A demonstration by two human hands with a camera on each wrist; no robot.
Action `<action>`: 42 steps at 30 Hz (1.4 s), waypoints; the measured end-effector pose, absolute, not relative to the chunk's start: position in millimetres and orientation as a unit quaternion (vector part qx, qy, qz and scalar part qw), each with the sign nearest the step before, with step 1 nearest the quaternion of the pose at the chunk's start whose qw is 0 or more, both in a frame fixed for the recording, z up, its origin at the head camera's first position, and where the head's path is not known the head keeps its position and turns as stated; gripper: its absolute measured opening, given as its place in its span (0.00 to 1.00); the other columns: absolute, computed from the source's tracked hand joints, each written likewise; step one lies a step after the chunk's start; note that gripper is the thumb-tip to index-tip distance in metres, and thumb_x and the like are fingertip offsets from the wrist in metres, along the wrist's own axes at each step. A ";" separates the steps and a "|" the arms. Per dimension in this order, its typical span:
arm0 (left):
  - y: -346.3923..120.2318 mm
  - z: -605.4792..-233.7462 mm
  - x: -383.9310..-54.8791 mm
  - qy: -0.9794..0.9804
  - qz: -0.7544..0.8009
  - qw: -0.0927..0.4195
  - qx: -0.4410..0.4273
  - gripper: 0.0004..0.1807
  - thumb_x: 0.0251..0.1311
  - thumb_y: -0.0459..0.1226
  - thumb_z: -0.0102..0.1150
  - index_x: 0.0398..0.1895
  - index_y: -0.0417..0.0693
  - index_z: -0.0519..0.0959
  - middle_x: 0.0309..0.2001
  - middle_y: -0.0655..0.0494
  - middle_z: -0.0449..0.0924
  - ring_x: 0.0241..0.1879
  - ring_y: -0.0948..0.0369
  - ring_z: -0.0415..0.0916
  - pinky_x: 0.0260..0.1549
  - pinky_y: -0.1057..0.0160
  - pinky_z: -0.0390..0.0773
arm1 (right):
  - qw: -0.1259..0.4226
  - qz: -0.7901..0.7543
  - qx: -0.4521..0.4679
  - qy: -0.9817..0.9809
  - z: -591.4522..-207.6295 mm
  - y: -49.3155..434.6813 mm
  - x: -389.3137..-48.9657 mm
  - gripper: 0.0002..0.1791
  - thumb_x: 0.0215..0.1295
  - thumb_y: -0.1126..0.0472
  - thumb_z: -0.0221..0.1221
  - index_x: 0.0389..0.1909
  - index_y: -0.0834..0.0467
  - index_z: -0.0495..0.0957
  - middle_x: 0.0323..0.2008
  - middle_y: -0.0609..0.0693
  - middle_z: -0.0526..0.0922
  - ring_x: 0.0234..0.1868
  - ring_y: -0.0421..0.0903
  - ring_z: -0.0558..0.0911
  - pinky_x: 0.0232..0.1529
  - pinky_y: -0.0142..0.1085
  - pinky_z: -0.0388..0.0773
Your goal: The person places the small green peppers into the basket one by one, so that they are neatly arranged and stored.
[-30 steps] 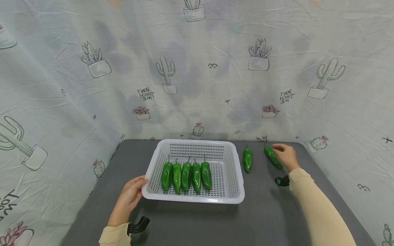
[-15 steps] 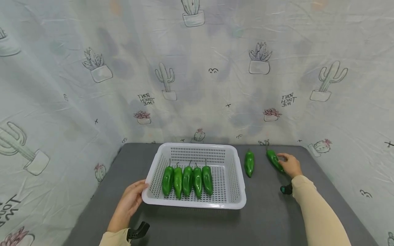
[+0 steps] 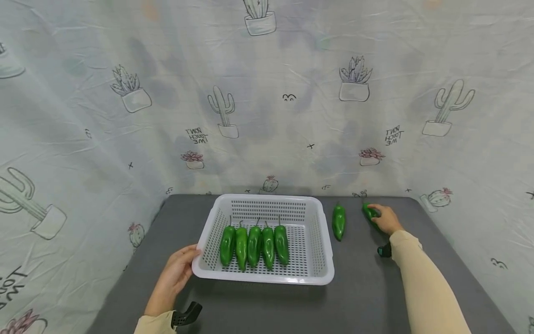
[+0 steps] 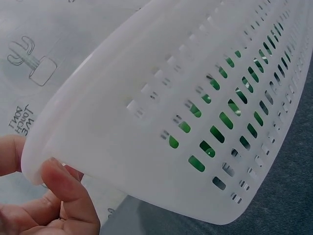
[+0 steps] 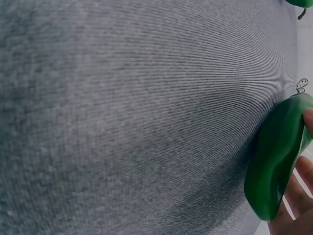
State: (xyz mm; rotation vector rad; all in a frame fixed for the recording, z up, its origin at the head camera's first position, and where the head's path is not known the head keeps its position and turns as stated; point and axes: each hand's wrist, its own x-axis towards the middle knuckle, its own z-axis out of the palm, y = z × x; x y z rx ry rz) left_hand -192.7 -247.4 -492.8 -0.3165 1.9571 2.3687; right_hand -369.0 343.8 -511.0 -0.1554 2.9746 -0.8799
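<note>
In the head view my left hand [image 3: 177, 271] grips the left end of a white slotted plastic basket [image 3: 267, 279]. The left wrist view shows the thumb and fingers pinching the basket's rim [image 4: 36, 161]. Several green chili peppers [image 3: 254, 246] lie side by side inside, stems toward the far wall. Over on the right, my right hand [image 3: 388, 220] holds a green chili pepper [image 5: 279, 152] at the far part of the table, with fingers on both sides of it. Part of that pepper is hidden by the hand. Another green chili pepper [image 3: 338, 221] lies between it and the basket.
A dark grey cloth-like surface covers the table [image 3: 354, 297]. Behind and at both sides hangs a pale curtain [image 3: 267, 93] printed with cacti, close to the table's far edge.
My right hand has shifted slightly left and its fingers have come around the chili pepper. The left hand keeps its grip on the basket. The head view has tilted a little.
</note>
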 end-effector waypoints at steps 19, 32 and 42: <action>-243.9 -493.5 -192.3 0.634 0.766 0.032 -0.106 0.28 0.65 0.30 0.48 0.65 0.26 0.57 0.50 0.52 0.74 0.46 0.66 0.76 0.42 0.65 0.78 | 0.095 -0.249 -0.031 0.963 -507.9 341.2 -368.9 0.30 0.64 0.61 0.56 0.66 0.63 0.61 0.65 0.75 0.56 0.61 0.75 0.60 0.55 0.66 0.60; -245.2 -490.4 -193.4 0.632 0.767 0.033 -0.102 0.28 0.64 0.29 0.48 0.65 0.25 0.57 0.49 0.53 0.75 0.46 0.66 0.77 0.42 0.66 0.78 | 0.076 -0.288 -0.040 0.954 -510.5 338.1 -364.2 0.32 0.62 0.61 0.60 0.66 0.62 0.63 0.65 0.76 0.55 0.63 0.75 0.56 0.56 0.67 0.58; -245.5 -489.2 -193.9 0.630 0.769 0.037 -0.103 0.28 0.64 0.29 0.48 0.65 0.25 0.57 0.49 0.54 0.75 0.47 0.66 0.77 0.42 0.66 0.78 | 0.026 -0.311 -0.061 0.948 -502.8 323.8 -360.0 0.31 0.61 0.61 0.62 0.65 0.60 0.65 0.63 0.74 0.61 0.58 0.71 0.65 0.53 0.64 0.63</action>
